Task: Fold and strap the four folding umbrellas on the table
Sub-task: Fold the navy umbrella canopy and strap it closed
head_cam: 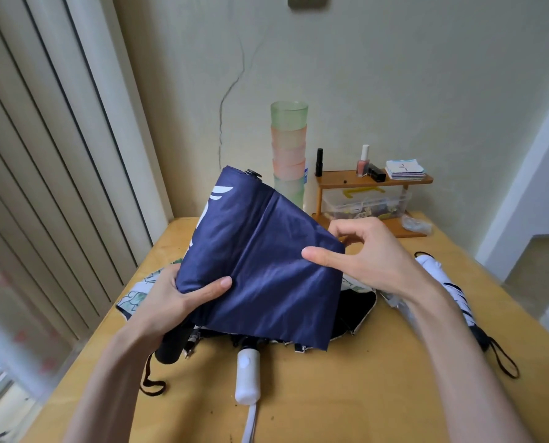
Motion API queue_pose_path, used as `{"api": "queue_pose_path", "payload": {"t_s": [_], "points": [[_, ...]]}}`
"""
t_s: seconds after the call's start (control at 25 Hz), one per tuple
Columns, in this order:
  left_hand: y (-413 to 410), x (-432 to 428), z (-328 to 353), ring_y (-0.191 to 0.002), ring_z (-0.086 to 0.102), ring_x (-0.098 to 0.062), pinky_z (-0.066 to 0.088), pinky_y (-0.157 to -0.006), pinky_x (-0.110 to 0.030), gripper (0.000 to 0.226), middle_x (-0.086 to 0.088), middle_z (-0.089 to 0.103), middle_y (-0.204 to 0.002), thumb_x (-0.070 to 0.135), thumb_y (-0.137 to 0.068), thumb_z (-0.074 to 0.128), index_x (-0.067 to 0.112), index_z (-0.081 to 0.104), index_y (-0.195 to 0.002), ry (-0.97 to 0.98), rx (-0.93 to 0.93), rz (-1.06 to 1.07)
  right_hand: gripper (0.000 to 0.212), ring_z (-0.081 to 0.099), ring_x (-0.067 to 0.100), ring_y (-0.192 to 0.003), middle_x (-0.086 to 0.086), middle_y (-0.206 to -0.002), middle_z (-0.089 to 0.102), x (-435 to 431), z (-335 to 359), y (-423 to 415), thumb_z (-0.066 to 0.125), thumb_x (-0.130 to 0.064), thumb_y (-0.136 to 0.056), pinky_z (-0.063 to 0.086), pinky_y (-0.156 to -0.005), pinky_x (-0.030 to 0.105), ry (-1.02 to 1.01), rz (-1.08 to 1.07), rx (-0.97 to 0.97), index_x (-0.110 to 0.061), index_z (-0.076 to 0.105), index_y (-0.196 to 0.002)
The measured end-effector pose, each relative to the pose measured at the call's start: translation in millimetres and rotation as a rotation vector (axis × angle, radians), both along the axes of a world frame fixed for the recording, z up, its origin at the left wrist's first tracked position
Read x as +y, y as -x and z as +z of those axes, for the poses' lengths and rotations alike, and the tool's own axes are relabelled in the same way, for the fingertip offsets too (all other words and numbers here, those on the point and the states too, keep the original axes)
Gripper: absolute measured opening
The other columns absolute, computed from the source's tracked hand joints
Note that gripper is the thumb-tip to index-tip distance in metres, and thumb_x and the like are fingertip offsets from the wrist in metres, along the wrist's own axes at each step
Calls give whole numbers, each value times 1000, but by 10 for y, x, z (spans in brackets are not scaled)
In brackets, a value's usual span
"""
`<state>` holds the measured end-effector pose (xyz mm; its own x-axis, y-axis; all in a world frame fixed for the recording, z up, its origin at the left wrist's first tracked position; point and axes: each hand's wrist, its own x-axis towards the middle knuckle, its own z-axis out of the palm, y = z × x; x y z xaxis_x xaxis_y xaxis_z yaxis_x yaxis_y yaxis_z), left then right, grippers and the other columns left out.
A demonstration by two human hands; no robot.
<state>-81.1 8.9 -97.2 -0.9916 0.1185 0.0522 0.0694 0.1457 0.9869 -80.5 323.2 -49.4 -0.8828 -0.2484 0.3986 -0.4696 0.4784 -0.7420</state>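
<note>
A navy blue folding umbrella (pixel 260 260) is raised above the table, its canopy loose and its tip pointing up and away. My left hand (pixel 174 298) grips its lower left part, thumb on the cloth, just above its black handle (pixel 172 346). My right hand (pixel 362 254) pinches the canopy's right edge. Under it lies an umbrella with a white handle (pixel 248 375) and a black-lined, patterned canopy (pixel 356 308). A white umbrella (pixel 449 289), rolled up, with dark stripes, lies at the right behind my right forearm.
A stack of pastel cups (pixel 288 151) stands at the back of the wooden table (pixel 362 394). To its right, a small wooden shelf (pixel 375 180) holds cosmetics and cards above a clear plastic box (pixel 365 206). Vertical blinds hang at the left.
</note>
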Motion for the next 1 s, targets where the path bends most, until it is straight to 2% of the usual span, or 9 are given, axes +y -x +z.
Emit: {"api": "queue_pose_path", "payload": {"t_s": [0.12, 0.2, 0.4, 0.48, 0.6, 0.68, 0.84, 0.92, 1.0], "points": [[10, -28, -14, -102, 77, -29, 57, -99, -59, 110, -8, 79, -109, 72, -28, 98, 14, 71, -118, -6, -5, 17, 15, 70, 9, -97, -10, -97, 75, -1, -48, 17, 77, -41, -90, 55, -90, 29, 51, 107, -98, -27, 79, -93], [24, -81, -11, -104, 76, -30, 57, -99, -60, 107, -7, 79, -112, 70, -32, 100, 17, 70, -121, 14, 6, 19, 10, 71, 8, -85, -7, -87, 77, 20, -55, 11, 78, -30, -92, 53, -80, 22, 110, 116, -100, -22, 78, -85], [50, -136, -35, -105, 76, -30, 57, -99, -59, 105, -6, 79, -113, 64, -34, 103, 19, 69, -122, 13, -9, 44, 31, 69, 8, -66, -4, -73, 75, 83, -57, 48, 93, -23, -74, 53, -65, 19, 211, -7, -51, -9, 66, -79], [61, -133, -43, -106, 76, -28, 58, -98, -57, 109, -4, 79, -114, 66, -33, 102, 20, 67, -125, 29, -4, 55, 26, 69, 9, -70, -6, -78, 73, 72, -58, 47, 89, -13, -82, 55, -70, 24, 212, 34, -98, -11, 64, -87], [63, -158, -53, -101, 77, -27, 60, -94, -53, 115, -6, 80, -110, 67, -26, 102, 14, 68, -122, 38, 1, 61, 18, 78, 23, -92, 0, -104, 80, 45, -61, 31, 80, -17, -94, 63, -88, 39, 191, 79, -130, -15, 71, -109], [43, -161, -48, -100, 78, -26, 61, -90, -49, 112, -7, 80, -109, 65, -28, 102, 12, 69, -120, 51, 20, 55, 12, 77, 27, -95, 3, -101, 80, 23, -55, 35, 77, -21, -96, 62, -91, 39, 150, 73, -97, -11, 77, -103], [41, -138, -16, -82, 77, -23, 56, -71, -41, 80, -7, 80, -88, 59, -40, 95, 8, 74, -98, 99, 87, 86, 10, 76, 13, -74, 2, -81, 81, 33, -37, 58, 89, -12, -81, 59, -75, 23, 275, -66, -90, -11, 79, -81], [42, -77, 3, -77, 76, -27, 57, -70, -49, 76, -11, 78, -84, 60, -42, 93, 6, 73, -92, 116, 120, 113, 17, 74, 12, -69, 2, -78, 80, 32, -60, 79, 90, -4, -76, 60, -69, 21, 388, -95, -99, -12, 76, -81], [36, -23, 14, -87, 75, -33, 60, -80, -58, 80, -13, 78, -89, 61, -43, 92, 5, 72, -96, 119, 142, 130, 21, 75, 13, -76, -1, -80, 80, 3, -84, 99, 88, 1, -77, 60, -70, 20, 537, -93, -134, -12, 73, -85]]}}
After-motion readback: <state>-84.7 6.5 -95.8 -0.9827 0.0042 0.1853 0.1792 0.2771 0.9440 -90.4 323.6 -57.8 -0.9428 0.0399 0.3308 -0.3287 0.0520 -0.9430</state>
